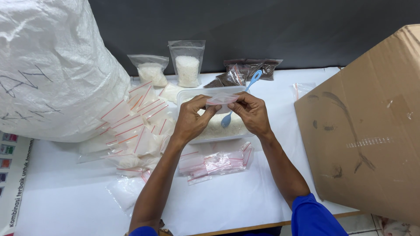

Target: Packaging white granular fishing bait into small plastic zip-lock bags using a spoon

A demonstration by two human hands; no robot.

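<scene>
Pinching a small clear zip bag (222, 98) by its top edge, left hand (191, 120) and right hand (251, 113) hold it over the clear plastic tub of white grains (217, 128). Cardboard box (367, 131) crowds the right; white surface (227, 201) in front is open.

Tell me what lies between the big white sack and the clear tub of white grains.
In the head view, a heap of filled red-striped zip bags lies between the white sack and the clear tub.
</scene>
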